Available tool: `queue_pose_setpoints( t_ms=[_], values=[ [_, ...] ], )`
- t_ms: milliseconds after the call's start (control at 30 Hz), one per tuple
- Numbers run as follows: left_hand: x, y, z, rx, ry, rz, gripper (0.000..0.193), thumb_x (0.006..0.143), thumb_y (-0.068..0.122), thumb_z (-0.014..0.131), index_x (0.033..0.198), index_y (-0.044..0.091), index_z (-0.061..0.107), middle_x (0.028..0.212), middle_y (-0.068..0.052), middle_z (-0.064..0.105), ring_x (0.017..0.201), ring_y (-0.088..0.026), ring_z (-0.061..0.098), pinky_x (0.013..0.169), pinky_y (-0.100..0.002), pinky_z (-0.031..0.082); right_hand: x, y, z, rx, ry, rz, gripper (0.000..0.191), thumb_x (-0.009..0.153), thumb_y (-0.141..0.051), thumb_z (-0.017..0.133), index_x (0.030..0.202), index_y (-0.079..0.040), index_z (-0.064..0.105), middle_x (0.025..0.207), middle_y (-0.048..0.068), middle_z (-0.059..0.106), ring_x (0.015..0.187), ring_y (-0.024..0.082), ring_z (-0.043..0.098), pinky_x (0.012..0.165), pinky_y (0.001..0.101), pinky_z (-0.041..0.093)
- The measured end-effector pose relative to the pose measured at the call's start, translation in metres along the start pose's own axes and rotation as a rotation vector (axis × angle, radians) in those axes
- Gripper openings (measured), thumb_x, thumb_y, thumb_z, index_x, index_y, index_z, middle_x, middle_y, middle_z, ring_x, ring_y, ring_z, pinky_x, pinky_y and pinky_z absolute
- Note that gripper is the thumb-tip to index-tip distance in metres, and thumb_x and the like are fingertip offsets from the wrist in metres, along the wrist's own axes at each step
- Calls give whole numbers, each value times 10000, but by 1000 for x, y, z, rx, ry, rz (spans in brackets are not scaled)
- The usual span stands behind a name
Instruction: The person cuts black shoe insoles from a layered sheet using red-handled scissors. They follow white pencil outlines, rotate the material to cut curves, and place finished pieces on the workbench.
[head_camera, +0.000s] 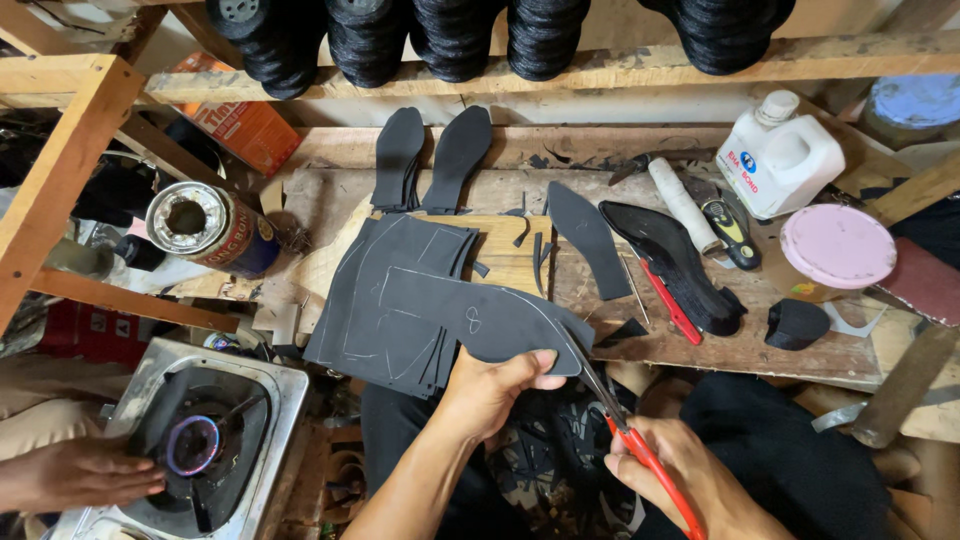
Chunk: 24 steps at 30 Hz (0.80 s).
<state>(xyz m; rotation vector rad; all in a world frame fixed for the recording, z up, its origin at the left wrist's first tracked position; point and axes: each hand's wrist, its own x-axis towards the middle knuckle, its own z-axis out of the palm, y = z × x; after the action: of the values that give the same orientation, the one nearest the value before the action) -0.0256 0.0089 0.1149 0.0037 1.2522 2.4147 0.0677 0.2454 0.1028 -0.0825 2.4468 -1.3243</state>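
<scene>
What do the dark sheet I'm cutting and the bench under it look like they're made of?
Dark sheet: probably matte foam or rubber soling; it holds flat, takes pale traced lines, and offcuts lie around. Bench: bare unfinished wood, with visible grain, stains and rough edges.

rubber sheet (480, 325): dark grey, pale traced outlines | scissors (640, 455): red handles, steel blades | sheet stack (395, 300): dark grey, chalk lines | glue bottle (782, 155): white, blue-red label | lid (838, 245): pink | knife (668, 298): red | box (240, 120): orange | tabletop (720, 345): bare brown wood | burner flame (193, 445): violet ring
</scene>
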Motion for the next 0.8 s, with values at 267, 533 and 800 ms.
queue_pose_setpoints(
  t_ms=[267, 533, 800],
  values=[
    [7, -1, -5, 17, -44, -18, 337, 844, -44, 711, 1173, -23, 640, 1039, -118, 718, 916, -236, 738, 754, -386, 654, 4, 18, 2, -32, 43, -143, 194, 793, -191, 755, 746, -44, 636, 551, 95, 568, 484, 245, 608, 508, 385, 487],
    [10, 4, -6, 63, -83, -34, 330, 843, -47, 715, 1168, -29, 661, 1048, -131, 728, 921, -234, 733, 747, -369, 638, 6, 25, 4, 28, 35, -114, 270, 806, -192, 782, 685, -47, 589, 521, 77, 536, 452, 205, 555, 483, 367, 450],
    [10, -1, -3, 188, -110, -62, 275, 837, -71, 707, 1110, -65, 682, 1004, -144, 728, 839, -237, 731, 729, -363, 643, 13, 1, 7, 122, 16, 94, 191, 805, -252, 752, 791, -79, 673, 560, 16, 564, 532, 133, 535, 524, 337, 468]
  ],
)
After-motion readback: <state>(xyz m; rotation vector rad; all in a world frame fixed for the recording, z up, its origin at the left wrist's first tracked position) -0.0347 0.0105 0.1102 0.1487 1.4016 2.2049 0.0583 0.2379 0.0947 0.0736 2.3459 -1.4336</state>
